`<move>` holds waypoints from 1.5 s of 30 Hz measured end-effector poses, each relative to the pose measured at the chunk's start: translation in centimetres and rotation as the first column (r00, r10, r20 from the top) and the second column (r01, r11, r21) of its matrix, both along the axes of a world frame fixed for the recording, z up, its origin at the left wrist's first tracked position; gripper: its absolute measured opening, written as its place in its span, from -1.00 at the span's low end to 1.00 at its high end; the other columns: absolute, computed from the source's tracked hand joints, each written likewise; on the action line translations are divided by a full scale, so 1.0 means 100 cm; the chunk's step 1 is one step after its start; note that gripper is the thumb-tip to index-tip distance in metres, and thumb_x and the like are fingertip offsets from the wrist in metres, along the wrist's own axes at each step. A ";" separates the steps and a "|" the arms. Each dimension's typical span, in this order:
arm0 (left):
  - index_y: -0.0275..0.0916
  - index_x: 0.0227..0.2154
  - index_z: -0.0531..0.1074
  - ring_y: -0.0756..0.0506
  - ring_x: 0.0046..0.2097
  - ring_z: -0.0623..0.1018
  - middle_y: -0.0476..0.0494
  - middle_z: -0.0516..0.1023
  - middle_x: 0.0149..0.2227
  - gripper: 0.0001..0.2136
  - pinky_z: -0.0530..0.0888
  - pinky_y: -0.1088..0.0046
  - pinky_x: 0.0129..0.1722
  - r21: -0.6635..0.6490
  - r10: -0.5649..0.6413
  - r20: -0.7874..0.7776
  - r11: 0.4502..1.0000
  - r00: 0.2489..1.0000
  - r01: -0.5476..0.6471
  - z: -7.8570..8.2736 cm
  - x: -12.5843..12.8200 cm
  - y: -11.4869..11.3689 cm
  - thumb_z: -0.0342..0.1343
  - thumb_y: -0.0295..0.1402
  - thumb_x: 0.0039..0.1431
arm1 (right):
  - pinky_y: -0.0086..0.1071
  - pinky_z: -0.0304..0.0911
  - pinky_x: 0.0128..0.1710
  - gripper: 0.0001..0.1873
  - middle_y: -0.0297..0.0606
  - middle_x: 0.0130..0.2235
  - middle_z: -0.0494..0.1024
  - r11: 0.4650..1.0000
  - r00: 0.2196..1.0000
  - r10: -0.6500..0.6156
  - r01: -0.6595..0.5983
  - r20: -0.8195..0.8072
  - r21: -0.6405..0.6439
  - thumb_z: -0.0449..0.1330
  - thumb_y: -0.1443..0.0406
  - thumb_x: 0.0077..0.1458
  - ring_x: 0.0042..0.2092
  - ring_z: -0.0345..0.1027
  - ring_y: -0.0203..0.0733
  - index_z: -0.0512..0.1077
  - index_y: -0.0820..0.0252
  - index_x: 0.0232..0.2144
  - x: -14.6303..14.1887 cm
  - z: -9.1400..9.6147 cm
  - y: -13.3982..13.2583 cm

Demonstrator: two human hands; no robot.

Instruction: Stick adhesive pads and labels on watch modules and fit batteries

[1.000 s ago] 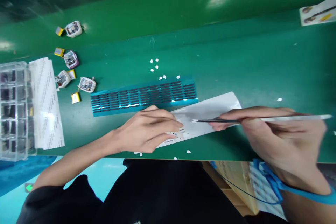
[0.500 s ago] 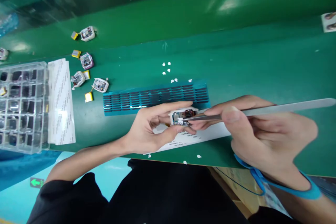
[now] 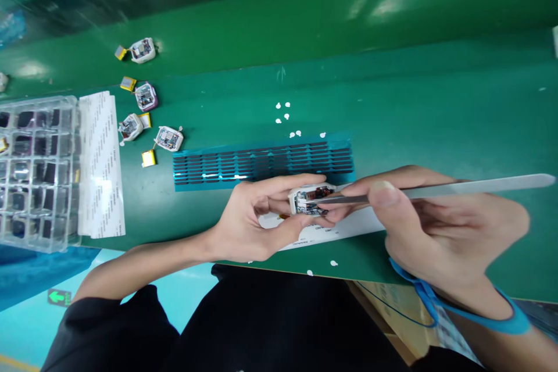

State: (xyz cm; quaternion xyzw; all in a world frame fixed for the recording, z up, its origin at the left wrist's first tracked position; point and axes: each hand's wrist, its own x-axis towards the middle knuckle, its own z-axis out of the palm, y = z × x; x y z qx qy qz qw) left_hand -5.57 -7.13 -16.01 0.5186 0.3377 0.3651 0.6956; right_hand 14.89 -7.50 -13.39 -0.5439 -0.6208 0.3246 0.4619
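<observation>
A white watch casing (image 3: 297,200) with its circuit board exposed lies between the fingers and thumb of my left hand (image 3: 255,221). My right hand (image 3: 436,226) pinches a pair of metal tweezers (image 3: 462,186), whose tips reach into the casing over the board. Some right-hand fingertips are close to the casing's right side; whether they touch it I cannot tell. Under both hands lies a white printed backing sheet (image 3: 349,226). Just beyond them is a blue sheet with rows of dark strips (image 3: 261,163).
Several open watch casings (image 3: 169,138) with yellow batteries (image 3: 149,158) sit at the left. A clear compartment tray (image 3: 43,174) and printed sheets (image 3: 101,168) are farther left. Small white stickers (image 3: 286,116) dot the green table (image 3: 414,104). A blue wrist strap (image 3: 501,321) circles my right wrist.
The casing has shifted slightly right in my left hand's grip and looks tilted a little differently. The tweezer tips remain in it. The whole view has moved slightly.
</observation>
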 end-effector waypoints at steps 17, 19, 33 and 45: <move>-0.40 0.21 0.45 -0.25 -0.10 0.76 -0.35 0.72 -0.05 -0.62 0.74 0.42 -0.21 0.025 -0.012 -0.007 1.000 1.000 0.012 0.004 0.000 0.000 0.19 -0.45 0.37 | -0.36 0.51 -0.58 -0.75 -0.43 -0.34 0.67 0.997 0.993 0.069 -0.072 -0.091 -0.027 0.21 0.41 0.31 -0.48 0.57 -0.18 0.61 -0.04 -0.31 0.000 -0.005 0.000; -0.38 0.20 0.46 -0.26 -0.11 0.76 -0.34 0.72 -0.06 -0.63 0.74 0.41 -0.22 0.031 -0.021 -0.018 0.999 1.000 0.021 0.005 -0.001 0.000 0.19 -0.45 0.38 | -0.35 0.51 -0.59 -0.74 -0.45 -0.35 0.67 0.996 0.991 0.083 -0.086 -0.109 -0.024 0.20 0.41 0.32 -0.50 0.56 -0.17 0.61 -0.06 -0.29 0.000 -0.005 0.001; -0.44 -0.02 0.58 -0.19 -0.30 0.77 -0.31 0.73 -0.17 -0.77 0.68 0.53 -0.43 0.057 -0.037 -0.125 0.997 0.992 0.045 0.012 -0.002 0.006 0.11 -0.49 0.36 | -0.22 0.60 -0.41 -0.85 -0.21 -0.27 0.69 0.990 0.989 0.137 -0.135 0.053 -0.038 0.39 0.08 0.24 -0.26 0.64 0.03 0.68 -0.06 -0.20 0.051 -0.032 -0.011; -0.26 -0.04 0.51 -0.22 0.20 0.59 -0.23 0.68 0.06 -0.83 0.48 0.14 0.20 0.702 0.115 -0.484 0.644 0.868 0.306 0.004 0.003 0.027 0.03 -0.38 0.51 | -0.30 0.54 -0.19 -0.82 -0.27 -0.19 0.72 0.917 0.898 0.385 -0.398 0.214 0.025 0.27 0.22 0.38 -0.14 0.63 -0.15 0.70 -0.05 -0.25 0.089 -0.031 0.075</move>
